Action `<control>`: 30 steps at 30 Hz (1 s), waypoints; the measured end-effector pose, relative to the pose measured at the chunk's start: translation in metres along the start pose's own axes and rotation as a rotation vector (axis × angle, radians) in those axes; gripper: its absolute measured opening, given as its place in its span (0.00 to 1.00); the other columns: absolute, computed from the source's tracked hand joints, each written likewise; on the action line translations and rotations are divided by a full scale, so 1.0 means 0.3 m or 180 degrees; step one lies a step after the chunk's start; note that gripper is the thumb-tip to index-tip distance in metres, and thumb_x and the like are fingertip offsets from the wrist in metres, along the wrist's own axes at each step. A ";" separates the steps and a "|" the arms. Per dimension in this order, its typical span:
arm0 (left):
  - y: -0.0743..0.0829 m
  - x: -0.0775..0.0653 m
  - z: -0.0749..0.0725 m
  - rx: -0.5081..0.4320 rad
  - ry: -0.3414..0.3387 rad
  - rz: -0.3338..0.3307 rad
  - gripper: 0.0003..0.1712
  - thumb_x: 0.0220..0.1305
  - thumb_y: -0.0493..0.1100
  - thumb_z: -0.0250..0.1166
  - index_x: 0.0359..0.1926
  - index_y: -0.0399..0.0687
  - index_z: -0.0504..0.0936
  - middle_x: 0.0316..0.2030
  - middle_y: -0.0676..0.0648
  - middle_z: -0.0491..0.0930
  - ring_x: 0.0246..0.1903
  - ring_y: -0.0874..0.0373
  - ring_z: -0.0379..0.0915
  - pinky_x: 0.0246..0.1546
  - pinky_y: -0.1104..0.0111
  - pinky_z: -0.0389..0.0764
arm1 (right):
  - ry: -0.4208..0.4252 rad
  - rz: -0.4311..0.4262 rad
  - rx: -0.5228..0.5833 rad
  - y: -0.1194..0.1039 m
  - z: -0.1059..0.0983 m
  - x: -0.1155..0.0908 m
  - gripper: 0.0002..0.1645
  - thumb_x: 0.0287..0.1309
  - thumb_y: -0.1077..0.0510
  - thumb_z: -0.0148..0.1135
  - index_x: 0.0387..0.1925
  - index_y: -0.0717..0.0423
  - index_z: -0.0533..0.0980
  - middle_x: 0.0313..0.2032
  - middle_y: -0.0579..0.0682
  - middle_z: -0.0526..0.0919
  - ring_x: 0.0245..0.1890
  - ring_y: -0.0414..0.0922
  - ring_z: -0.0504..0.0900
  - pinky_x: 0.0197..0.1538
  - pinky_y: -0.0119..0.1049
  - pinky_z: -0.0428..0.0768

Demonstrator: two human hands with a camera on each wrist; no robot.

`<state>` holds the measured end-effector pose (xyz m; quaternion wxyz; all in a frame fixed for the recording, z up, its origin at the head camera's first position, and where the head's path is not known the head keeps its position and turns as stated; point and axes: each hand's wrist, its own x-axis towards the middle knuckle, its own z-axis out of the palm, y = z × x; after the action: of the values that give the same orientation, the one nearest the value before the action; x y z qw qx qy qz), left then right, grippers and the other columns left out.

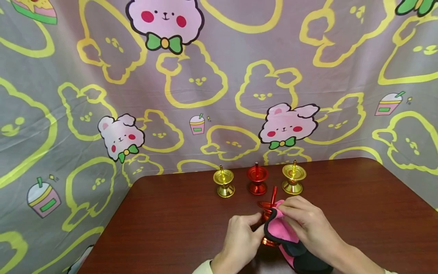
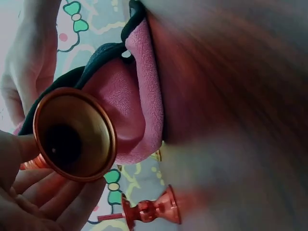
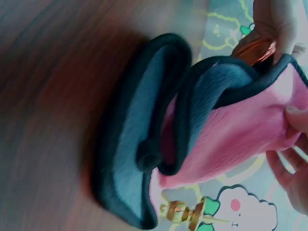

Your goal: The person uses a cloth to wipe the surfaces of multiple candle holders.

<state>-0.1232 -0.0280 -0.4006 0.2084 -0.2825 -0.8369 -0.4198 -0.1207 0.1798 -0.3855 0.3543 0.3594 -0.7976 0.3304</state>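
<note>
A shiny red candle holder (image 1: 270, 242) is tilted off the table in my left hand (image 1: 241, 234), whose fingers and thumb grip it by the stem. In the left wrist view, the hollow underside of its base (image 2: 94, 130) faces the camera. My right hand (image 1: 309, 219) pinches a pink cloth with dark grey backing and black edging (image 1: 282, 230) against the holder's upper part. The rest of the cloth (image 3: 231, 130) hangs in folds below the right hand. Cloth and fingers hide much of the holder's middle.
Behind the hands stand a gold candle holder (image 1: 225, 189), a red one (image 1: 257, 187) and another gold one (image 1: 292, 186) in a row. The dark brown table (image 1: 164, 224) backs onto a grey curtain (image 1: 191, 110) with cartoon prints.
</note>
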 end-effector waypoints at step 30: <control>-0.067 -0.011 -0.050 -0.3230 -0.1440 -0.1021 0.22 0.75 0.38 0.58 0.59 0.21 0.74 0.49 0.21 0.77 0.41 0.64 0.81 0.45 0.72 0.80 | -0.0207 0.0406 0.1271 0.005 -0.037 0.018 0.30 0.41 0.83 0.70 0.48 0.62 0.84 0.47 0.54 0.86 0.53 0.40 0.80 0.54 0.28 0.77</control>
<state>-0.1321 -0.0511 -0.4059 -0.2035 -0.2994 -0.5869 -0.7242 -0.1210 0.1875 -0.3757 0.2286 0.3817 -0.7484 0.4918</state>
